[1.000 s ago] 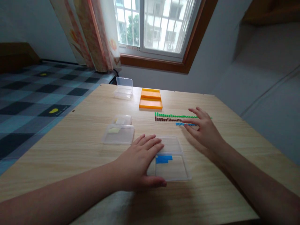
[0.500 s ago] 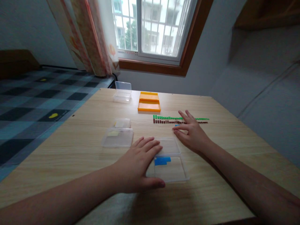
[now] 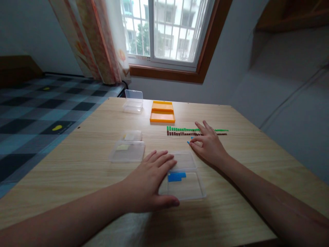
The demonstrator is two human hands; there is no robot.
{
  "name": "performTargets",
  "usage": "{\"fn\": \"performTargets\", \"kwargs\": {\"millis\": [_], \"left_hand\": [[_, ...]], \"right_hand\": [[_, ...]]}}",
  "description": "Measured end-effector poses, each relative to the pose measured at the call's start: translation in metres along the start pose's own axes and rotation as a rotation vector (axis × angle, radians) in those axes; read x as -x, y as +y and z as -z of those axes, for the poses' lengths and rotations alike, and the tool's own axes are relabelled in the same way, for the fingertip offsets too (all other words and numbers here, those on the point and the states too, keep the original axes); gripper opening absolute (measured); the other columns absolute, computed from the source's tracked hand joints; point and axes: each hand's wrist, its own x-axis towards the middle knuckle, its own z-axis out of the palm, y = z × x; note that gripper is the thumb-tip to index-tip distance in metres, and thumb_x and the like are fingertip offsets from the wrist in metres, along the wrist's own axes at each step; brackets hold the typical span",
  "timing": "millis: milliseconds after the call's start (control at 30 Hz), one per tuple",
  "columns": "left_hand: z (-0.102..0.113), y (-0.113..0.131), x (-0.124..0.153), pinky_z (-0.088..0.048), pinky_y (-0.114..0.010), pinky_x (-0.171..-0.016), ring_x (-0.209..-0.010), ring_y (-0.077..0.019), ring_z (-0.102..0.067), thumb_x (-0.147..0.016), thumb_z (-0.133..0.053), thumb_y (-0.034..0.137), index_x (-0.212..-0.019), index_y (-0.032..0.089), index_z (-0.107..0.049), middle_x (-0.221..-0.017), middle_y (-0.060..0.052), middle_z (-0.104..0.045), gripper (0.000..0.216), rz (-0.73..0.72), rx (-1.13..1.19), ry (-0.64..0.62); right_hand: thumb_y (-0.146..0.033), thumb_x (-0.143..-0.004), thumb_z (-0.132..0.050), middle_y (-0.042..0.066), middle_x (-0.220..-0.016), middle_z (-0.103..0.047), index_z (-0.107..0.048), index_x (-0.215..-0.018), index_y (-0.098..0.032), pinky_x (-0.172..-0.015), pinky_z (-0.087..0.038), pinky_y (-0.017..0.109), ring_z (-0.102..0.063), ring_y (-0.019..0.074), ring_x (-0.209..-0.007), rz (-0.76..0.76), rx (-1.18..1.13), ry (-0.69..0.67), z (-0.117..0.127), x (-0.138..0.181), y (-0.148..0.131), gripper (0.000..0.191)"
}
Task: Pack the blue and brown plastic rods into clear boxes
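My left hand (image 3: 151,183) lies with fingers stretched over the left side of an open clear plastic box (image 3: 191,188). Inside the box, flat blue strips (image 3: 176,176) sit side by side near the hinge. Thumb and forefinger of my right hand (image 3: 209,144) are pinched on a small blue piece (image 3: 188,142), its tip showing at the fingertips; the other fingers are raised. Just beyond that hand run a row of green pieces (image 3: 180,129) and a row of dark brown pieces (image 3: 177,133), both partly covered by it. More blue (image 3: 192,138) shows beside the brown row.
An orange tray (image 3: 162,120) with two compartments stands towards the back of the wooden table (image 3: 84,164). Left of it is a clear box (image 3: 133,106) with its lid up. Another open clear box (image 3: 128,156) holding something pale yellow lies at the left.
My right thumb and forefinger have closed and drawn a small blue piece slightly towards me, away from the brown row. My left hand keeps its place on the box.
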Motion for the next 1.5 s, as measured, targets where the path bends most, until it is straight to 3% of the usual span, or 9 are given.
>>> {"fn": "performTargets", "kwargs": {"millis": [233, 433, 533, 633, 767, 900, 1100, 1500], "left_hand": [[-0.001, -0.002, 0.001, -0.023, -0.069, -0.122, -0.149, -0.0459, -0.038, -0.079, -0.076, 0.071, -0.151, 0.019, -0.049, -0.159, -0.019, -0.047, 0.093, -0.015, 0.023, 0.026], [0.003, 0.001, 0.0, -0.024, -0.069, -0.122, -0.149, -0.0461, -0.037, -0.079, -0.076, 0.071, -0.151, 0.016, -0.049, -0.159, -0.02, -0.046, 0.095, 0.006, -0.004, -0.007], [0.001, 0.0, 0.0, -0.024, -0.068, -0.122, -0.15, -0.0453, -0.036, -0.079, -0.076, 0.071, -0.152, 0.014, -0.048, -0.16, -0.021, -0.045, 0.096, 0.006, -0.018, -0.018], [-0.005, -0.004, 0.001, -0.023, -0.066, -0.123, -0.151, -0.0441, -0.035, -0.08, -0.073, 0.074, -0.152, 0.016, -0.048, -0.16, -0.02, -0.045, 0.096, -0.016, -0.004, 0.019], [-0.014, -0.011, 0.003, -0.021, -0.063, -0.125, -0.151, -0.0423, -0.035, -0.08, -0.069, 0.08, -0.153, 0.02, -0.047, -0.16, -0.017, -0.045, 0.097, -0.047, 0.004, 0.072], [-0.013, -0.01, 0.003, -0.021, -0.061, -0.125, -0.151, -0.0417, -0.035, -0.079, -0.069, 0.08, -0.153, 0.018, -0.047, -0.161, -0.018, -0.045, 0.099, -0.038, -0.008, 0.062], [-0.003, -0.001, -0.001, -0.023, -0.063, -0.124, -0.151, -0.0432, -0.034, -0.079, -0.072, 0.078, -0.152, 0.017, -0.048, -0.161, -0.019, -0.044, 0.099, -0.008, -0.016, -0.009], [-0.003, 0.0, -0.001, -0.022, -0.064, -0.124, -0.15, -0.0439, -0.035, -0.078, -0.074, 0.077, -0.151, 0.014, -0.049, -0.16, -0.02, -0.045, 0.099, -0.012, -0.016, -0.005]], "right_hand": [[-0.033, -0.088, -0.071, 0.008, -0.16, -0.047, -0.083, -0.086, -0.024, -0.117, -0.026, 0.072, -0.028, 0.0419, -0.154, -0.017, 0.006, 0.009, -0.001, -0.001, -0.003, 0.015], [-0.026, -0.087, -0.071, 0.011, -0.158, -0.05, -0.082, -0.082, -0.022, -0.117, -0.028, 0.069, -0.03, 0.0421, -0.153, 0.002, 0.02, 0.019, 0.002, -0.002, -0.008, 0.012], [-0.023, -0.088, -0.069, 0.013, -0.14, -0.065, -0.081, -0.085, -0.022, -0.111, -0.041, 0.06, -0.052, 0.0356, -0.136, 0.08, -0.068, 0.057, 0.019, 0.002, -0.014, 0.012], [-0.022, -0.095, -0.064, 0.008, -0.098, -0.076, -0.079, -0.088, -0.021, -0.088, -0.053, 0.04, -0.068, 0.0223, -0.096, 0.29, -0.273, -0.1, 0.045, 0.009, -0.026, 0.016], [-0.022, -0.096, -0.063, 0.003, -0.081, -0.071, -0.078, -0.089, -0.02, -0.067, -0.045, 0.028, -0.064, 0.0144, -0.073, 0.401, -0.362, -0.395, 0.069, 0.021, -0.047, 0.016], [-0.022, -0.094, -0.065, 0.001, -0.076, -0.07, -0.078, -0.083, -0.021, -0.067, -0.041, 0.029, -0.062, 0.0153, -0.072, 0.402, -0.281, -0.514, 0.069, 0.027, -0.06, 0.017], [-0.021, -0.092, -0.064, 0.001, -0.072, -0.068, -0.073, -0.073, -0.021, -0.063, -0.037, 0.03, -0.058, 0.0155, -0.068, 0.409, -0.176, -0.537, 0.059, 0.029, -0.065, 0.021], [-0.02, -0.097, -0.056, 0.002, -0.08, -0.068, -0.077, -0.094, -0.021, -0.068, -0.039, 0.03, -0.059, 0.0159, -0.074, 0.592, -0.279, -0.591, 0.068, 0.026, -0.055, 0.022]]}}
